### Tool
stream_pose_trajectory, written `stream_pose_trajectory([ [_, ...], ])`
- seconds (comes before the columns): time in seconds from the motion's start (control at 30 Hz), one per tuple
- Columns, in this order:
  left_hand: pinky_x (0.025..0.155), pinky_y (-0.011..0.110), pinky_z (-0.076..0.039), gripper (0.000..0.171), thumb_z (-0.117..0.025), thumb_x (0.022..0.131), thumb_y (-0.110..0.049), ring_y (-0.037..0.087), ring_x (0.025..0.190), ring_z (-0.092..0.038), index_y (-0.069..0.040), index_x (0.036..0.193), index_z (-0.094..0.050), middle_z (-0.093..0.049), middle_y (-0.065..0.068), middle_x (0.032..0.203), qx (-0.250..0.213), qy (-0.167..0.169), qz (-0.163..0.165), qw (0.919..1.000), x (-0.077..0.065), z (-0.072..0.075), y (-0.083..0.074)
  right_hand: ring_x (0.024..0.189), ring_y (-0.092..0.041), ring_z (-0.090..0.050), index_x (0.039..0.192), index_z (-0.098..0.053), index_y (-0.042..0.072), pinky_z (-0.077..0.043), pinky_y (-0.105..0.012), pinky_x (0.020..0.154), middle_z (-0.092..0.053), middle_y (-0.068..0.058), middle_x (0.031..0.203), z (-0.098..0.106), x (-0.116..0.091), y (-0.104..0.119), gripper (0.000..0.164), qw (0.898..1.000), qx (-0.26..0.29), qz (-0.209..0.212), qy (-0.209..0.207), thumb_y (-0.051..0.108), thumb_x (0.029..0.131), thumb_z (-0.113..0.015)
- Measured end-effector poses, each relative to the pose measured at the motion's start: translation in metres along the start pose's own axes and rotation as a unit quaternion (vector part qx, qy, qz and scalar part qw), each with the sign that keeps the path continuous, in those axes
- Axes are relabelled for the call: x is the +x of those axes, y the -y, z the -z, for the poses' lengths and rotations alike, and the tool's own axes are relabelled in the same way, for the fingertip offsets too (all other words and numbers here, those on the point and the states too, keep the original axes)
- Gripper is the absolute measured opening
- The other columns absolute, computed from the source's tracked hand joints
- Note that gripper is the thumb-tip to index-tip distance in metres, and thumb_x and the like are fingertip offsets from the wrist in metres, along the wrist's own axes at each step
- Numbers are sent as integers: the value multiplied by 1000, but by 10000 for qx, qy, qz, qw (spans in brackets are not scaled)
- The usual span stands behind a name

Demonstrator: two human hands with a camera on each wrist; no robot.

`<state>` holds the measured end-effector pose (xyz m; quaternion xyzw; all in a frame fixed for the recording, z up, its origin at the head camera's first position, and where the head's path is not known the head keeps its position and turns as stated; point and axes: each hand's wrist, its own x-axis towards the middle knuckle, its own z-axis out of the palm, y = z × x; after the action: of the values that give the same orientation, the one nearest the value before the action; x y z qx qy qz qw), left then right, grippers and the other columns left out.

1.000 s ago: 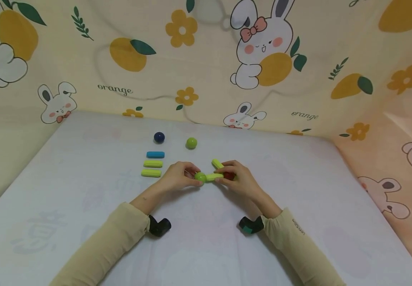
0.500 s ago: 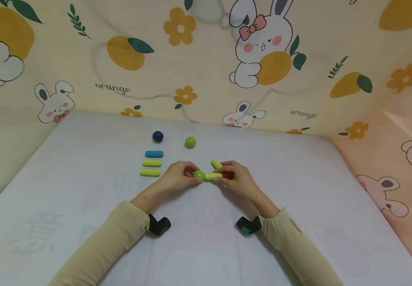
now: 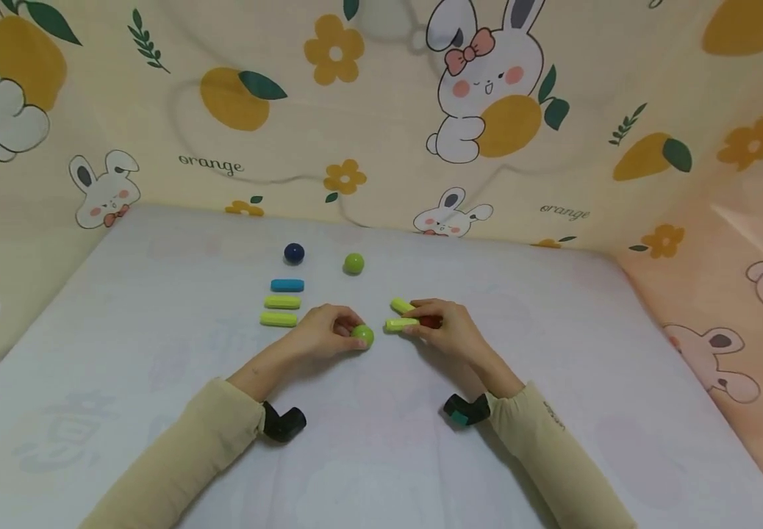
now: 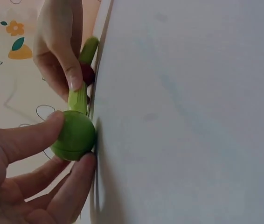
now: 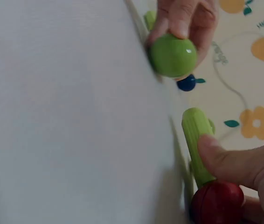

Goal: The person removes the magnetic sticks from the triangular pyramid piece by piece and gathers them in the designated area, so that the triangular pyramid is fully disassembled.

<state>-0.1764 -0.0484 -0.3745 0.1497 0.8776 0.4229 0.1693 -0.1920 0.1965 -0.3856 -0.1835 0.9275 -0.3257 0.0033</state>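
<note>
Between thumb and fingers my left hand (image 3: pixel 322 332) pinches a green ball (image 3: pixel 363 336), low over the white tabletop. My right hand (image 3: pixel 453 328) grips a yellow-green ribbed rod (image 5: pixel 197 144), its thumb lying along the side. One end of that rod meets a red ball (image 5: pixel 218 203), partly covered by the right fingers. A second yellow-green rod (image 3: pixel 400 305) slants away from the red ball on the far side. In the head view a small gap separates the green ball from the free end of the held rod.
Left of the hands lie two yellow-green rods (image 3: pixel 278 319) and a blue rod (image 3: pixel 287 285) in a stack of rows. Farther back sit a dark blue ball (image 3: pixel 294 253) and another green ball (image 3: pixel 353 264). A patterned cloth wall (image 3: pixel 381 132) closes off the back.
The green ball touched the end of the held rod before. My left hand has drawn it away, left and toward me, while my right hand has shifted slightly right with the rods.
</note>
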Motion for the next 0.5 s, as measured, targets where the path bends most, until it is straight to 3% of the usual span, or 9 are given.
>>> stream_pose_trajectory([
  [0.27, 88, 36, -48, 34, -69, 88, -19, 22, 97, -60, -3, 117, -64, -65, 11, 106, -217, -548, 325, 9977, 3, 4, 1, 120, -34, -55, 105, -74, 11, -45, -45, 94, -63, -13, 127, 2, -4, -1, 25, 9997, -37, -2, 225, 19, 82, -77],
  [0.5, 90, 36, -47, 36, -69, 87, -17, 24, 103, -57, -3, 120, -61, -61, 13, 114, -556, -1212, 689, 9887, 14, 6, -4, 120, -32, -55, 106, -74, 11, -45, -45, 94, -62, -12, 128, 4, -6, -2, 25, 9996, 41, 9, 286, 19, 82, -76],
])
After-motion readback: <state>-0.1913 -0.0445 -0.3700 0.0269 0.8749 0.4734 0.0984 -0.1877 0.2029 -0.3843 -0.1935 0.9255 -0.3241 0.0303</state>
